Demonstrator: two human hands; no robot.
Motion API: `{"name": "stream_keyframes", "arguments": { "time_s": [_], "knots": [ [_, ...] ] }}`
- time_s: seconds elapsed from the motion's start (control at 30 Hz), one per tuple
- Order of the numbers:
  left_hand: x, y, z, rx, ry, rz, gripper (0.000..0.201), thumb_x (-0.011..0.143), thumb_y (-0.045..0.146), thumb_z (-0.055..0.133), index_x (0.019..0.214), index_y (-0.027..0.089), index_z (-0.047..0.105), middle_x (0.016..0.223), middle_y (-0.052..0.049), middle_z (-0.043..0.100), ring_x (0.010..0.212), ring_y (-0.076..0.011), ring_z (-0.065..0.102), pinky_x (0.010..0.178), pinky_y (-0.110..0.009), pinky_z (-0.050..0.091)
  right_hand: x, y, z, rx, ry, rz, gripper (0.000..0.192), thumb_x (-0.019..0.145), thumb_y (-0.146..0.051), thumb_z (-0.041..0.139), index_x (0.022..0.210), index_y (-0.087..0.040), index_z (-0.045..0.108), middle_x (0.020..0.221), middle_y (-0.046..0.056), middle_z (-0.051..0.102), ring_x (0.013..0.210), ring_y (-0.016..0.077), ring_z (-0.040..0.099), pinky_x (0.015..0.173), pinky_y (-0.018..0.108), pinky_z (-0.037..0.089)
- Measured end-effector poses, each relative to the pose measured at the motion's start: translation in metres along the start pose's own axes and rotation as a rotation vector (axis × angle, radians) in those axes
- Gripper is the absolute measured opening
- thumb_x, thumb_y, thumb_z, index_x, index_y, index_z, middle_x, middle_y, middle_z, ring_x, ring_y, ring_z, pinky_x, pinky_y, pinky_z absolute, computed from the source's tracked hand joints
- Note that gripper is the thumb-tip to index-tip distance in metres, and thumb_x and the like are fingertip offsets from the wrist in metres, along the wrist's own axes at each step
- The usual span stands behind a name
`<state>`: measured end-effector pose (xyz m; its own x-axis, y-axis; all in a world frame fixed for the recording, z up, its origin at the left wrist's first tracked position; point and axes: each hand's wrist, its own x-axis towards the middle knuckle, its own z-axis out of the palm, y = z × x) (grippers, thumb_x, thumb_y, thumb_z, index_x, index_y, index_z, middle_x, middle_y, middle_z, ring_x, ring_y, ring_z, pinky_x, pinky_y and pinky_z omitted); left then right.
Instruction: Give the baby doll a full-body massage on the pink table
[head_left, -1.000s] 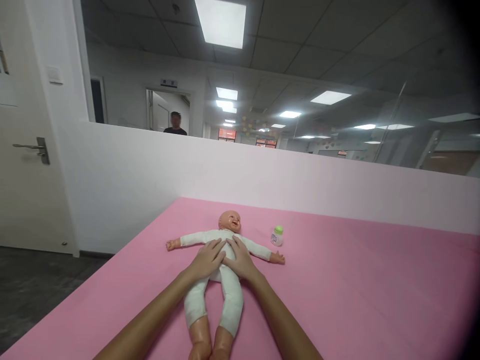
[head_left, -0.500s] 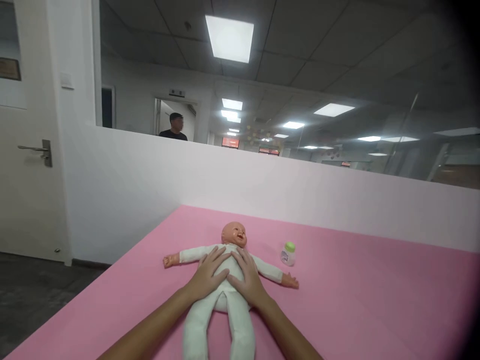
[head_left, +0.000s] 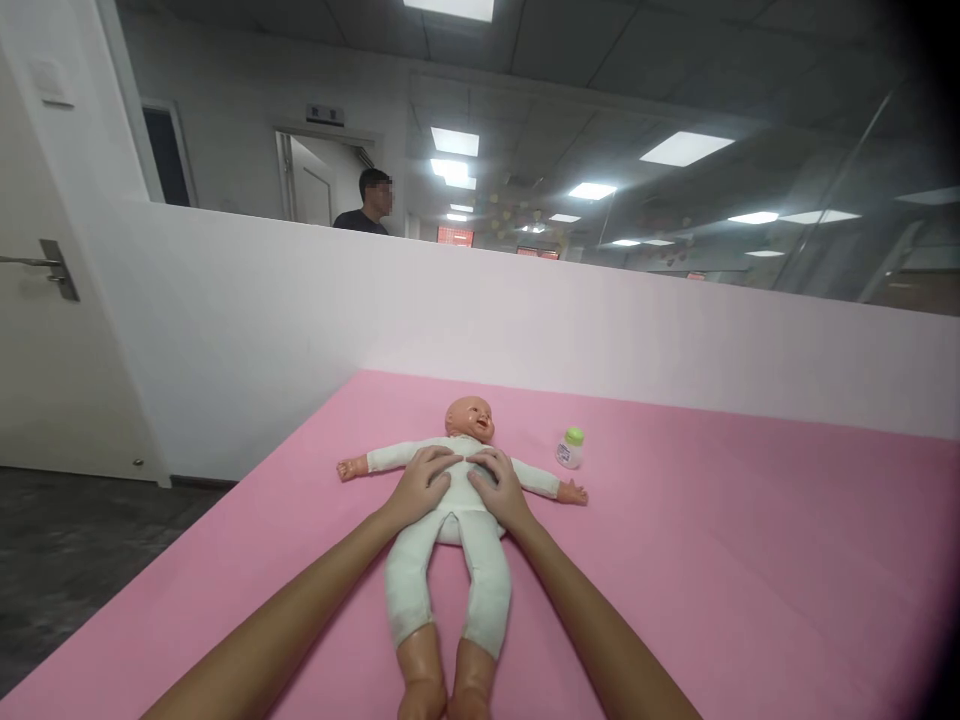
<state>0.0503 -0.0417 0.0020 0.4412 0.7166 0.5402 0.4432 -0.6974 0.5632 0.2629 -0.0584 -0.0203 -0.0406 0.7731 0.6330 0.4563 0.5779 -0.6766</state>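
Doll (head_left: 459, 497) lies face-up, pink surface (head_left: 690, 560) | left hand (head_left: 418, 488), right hand (head_left: 501, 490) rest unclosed on torso | green-capped bottle (head_left: 571, 450) stands near | white wall (head_left: 540, 315) behind, person (head_left: 362, 217) beyond

A white wall (head_left: 480, 310) carries a long pane (head_left: 540, 110), probably glass, with bright ceiling lights (head_left: 686, 148) beyond; at left, a cream door (head_left: 52, 380) stands over dark grey floor (head_left: 75, 550).

I see the left forearm (head_left: 300, 612) and the right forearm (head_left: 596, 605), both bare, stretched forward and slanting inward behind their hands. The left hand (head_left: 421, 490) is palm down, fingers (head_left: 437, 458) bent toward the right hand (head_left: 501, 490), which mirrors it just beside. The fingertips nearly meet; each thumb (head_left: 440, 487) stands apart from its fingers.
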Motion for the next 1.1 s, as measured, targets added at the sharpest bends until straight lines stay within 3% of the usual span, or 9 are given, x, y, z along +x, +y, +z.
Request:
{"name": "stream_keyframes", "arguments": {
  "time_s": [0.17, 0.27, 0.43, 0.57, 0.7, 0.8, 0.87, 0.97, 1.1],
  "knots": [
    [-0.005, 0.002, -0.004, 0.05, -0.106, -0.019, 0.064, 0.097, 0.049, 0.059, 0.157, 0.032, 0.047, 0.169, -0.007, 0.035, 0.159, -0.0363, 0.024, 0.128, -0.059, 0.024, -0.01, -0.003, -0.011, 0.002, -0.121, 0.087, 0.072, 0.079, -0.054, 0.081, 0.143, -0.03, 0.059, 0.159, 0.01, 0.044, 0.151, 0.0321, 0.038, 0.126, 0.053, 0.032],
    [-0.004, 0.003, -0.006, 0.032, -0.16, -0.024, 0.071, 0.096, 0.051, 0.061, 0.161, 0.031, 0.04, 0.171, -0.008, 0.03, 0.159, -0.0362, 0.024, 0.128, -0.057, 0.027, -0.011, -0.006, -0.017, -0.029, -0.198, 0.092, 0.081, 0.076, -0.058, 0.083, 0.148, -0.033, 0.054, 0.164, 0.009, 0.038, 0.154, 0.0336, 0.033, 0.127, 0.056, 0.029],
    [0.001, 0.005, -0.004, -0.031, -0.091, 0.01, 0.047, 0.094, 0.041, 0.063, 0.139, 0.027, 0.064, 0.144, -0.01, 0.059, 0.14, -0.0313, 0.049, 0.123, -0.051, 0.037, -0.003, -0.01, -0.013, -0.073, -0.118, 0.071, 0.047, 0.079, -0.049, 0.082, 0.12, -0.028, 0.071, 0.126, 0.008, 0.062, 0.126, 0.0299, 0.056, 0.114, 0.05, 0.044],
    [0.001, 0.008, -0.002, -0.044, 0.005, 0.017, 0.031, 0.097, 0.033, 0.056, 0.123, 0.025, 0.072, 0.124, -0.01, 0.066, 0.126, -0.0281, 0.057, 0.117, -0.05, 0.043, -0.001, -0.011, -0.006, -0.061, -0.005, 0.037, 0.019, 0.088, -0.036, 0.07, 0.103, -0.025, 0.073, 0.115, 0.008, 0.063, 0.118, 0.0279, 0.058, 0.111, 0.049, 0.046],
    [-0.001, 0.007, -0.001, -0.037, 0.014, 0.024, 0.039, 0.095, 0.037, 0.062, 0.131, 0.027, 0.069, 0.138, -0.011, 0.062, 0.136, -0.0303, 0.053, 0.121, -0.052, 0.039, -0.008, -0.009, -0.011, 0.003, -0.096, 0.034, 0.042, 0.083, -0.043, 0.078, 0.122, -0.028, 0.069, 0.138, 0.009, 0.056, 0.139, 0.0292, 0.049, 0.121, 0.049, 0.038],
    [-0.001, 0.002, 0.002, -0.047, -0.016, 0.039, 0.05, 0.094, 0.042, 0.065, 0.142, 0.027, 0.063, 0.156, -0.01, 0.051, 0.149, -0.0327, 0.04, 0.127, -0.055, 0.03, -0.01, -0.008, -0.017, -0.01, -0.199, 0.084, 0.074, 0.075, -0.052, 0.085, 0.14, -0.031, 0.059, 0.16, 0.009, 0.039, 0.154, 0.0323, 0.033, 0.127, 0.053, 0.029],
    [0.0, -0.003, 0.005, -0.053, -0.05, 0.037, 0.057, 0.092, 0.043, 0.067, 0.147, 0.027, 0.058, 0.163, -0.009, 0.044, 0.156, -0.0344, 0.03, 0.129, -0.058, 0.024, -0.009, -0.007, -0.018, -0.032, -0.226, 0.084, 0.08, 0.075, -0.053, 0.085, 0.146, -0.032, 0.055, 0.163, 0.009, 0.037, 0.156, 0.0323, 0.029, 0.128, 0.054, 0.026],
    [0.002, -0.009, 0.007, -0.055, -0.076, 0.027, 0.058, 0.091, 0.04, 0.067, 0.148, 0.027, 0.057, 0.163, -0.009, 0.045, 0.155, -0.0336, 0.031, 0.129, -0.057, 0.023, -0.005, -0.007, -0.016, -0.051, -0.206, 0.062, 0.068, 0.076, -0.05, 0.084, 0.137, -0.03, 0.062, 0.15, 0.01, 0.051, 0.146, 0.0312, 0.043, 0.124, 0.053, 0.034],
    [0.004, -0.009, 0.006, -0.029, -0.052, 0.049, 0.045, 0.09, 0.027, 0.06, 0.134, 0.026, 0.067, 0.144, -0.008, 0.061, 0.14, -0.0295, 0.05, 0.124, -0.053, 0.034, -0.003, -0.008, -0.008, -0.071, -0.044, 0.026, 0.027, 0.082, -0.038, 0.077, 0.105, -0.025, 0.072, 0.115, 0.008, 0.067, 0.12, 0.0293, 0.059, 0.112, 0.051, 0.045]
  ]
}}
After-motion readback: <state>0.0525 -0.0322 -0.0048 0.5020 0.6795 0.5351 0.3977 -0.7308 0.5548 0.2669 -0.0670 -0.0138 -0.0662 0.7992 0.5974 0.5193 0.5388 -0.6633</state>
